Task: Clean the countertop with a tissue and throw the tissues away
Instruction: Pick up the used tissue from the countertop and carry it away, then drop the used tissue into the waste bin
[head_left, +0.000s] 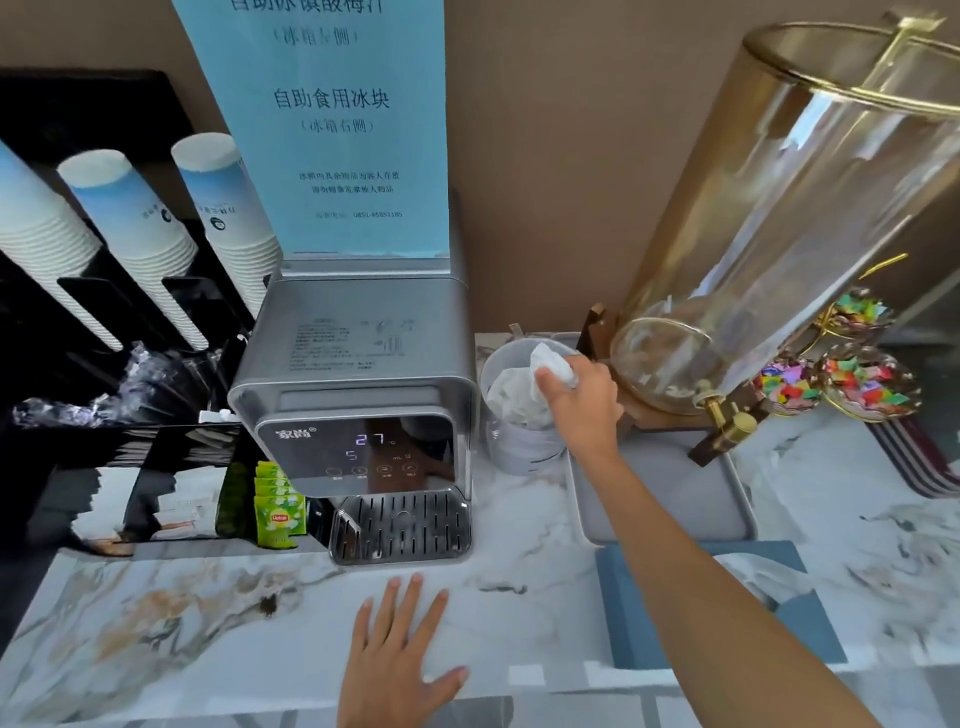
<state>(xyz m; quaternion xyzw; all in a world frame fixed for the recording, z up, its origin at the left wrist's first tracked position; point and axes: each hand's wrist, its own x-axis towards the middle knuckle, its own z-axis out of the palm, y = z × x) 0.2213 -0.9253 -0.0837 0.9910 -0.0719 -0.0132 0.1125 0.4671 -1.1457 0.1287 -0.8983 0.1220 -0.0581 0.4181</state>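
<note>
My right hand (584, 400) reaches over a small grey bin (519, 447) that stands to the right of the water dispenser. Its fingers pinch a crumpled white tissue (553, 364) just above the bin's mouth. More crumpled tissues (511, 395) lie inside the bin. My left hand (400, 654) lies flat, fingers spread, on the marbled countertop (208, 613) in front of the dispenser and holds nothing.
A silver water dispenser (358, 410) with a drip tray stands at the centre. Paper cup stacks (130, 218) and green tea bags (278, 506) sit at the left. A glass drink dispenser (779, 218), a grey tray (670, 499), candy bowls (867, 384) and a blue tissue box (727, 603) are at the right.
</note>
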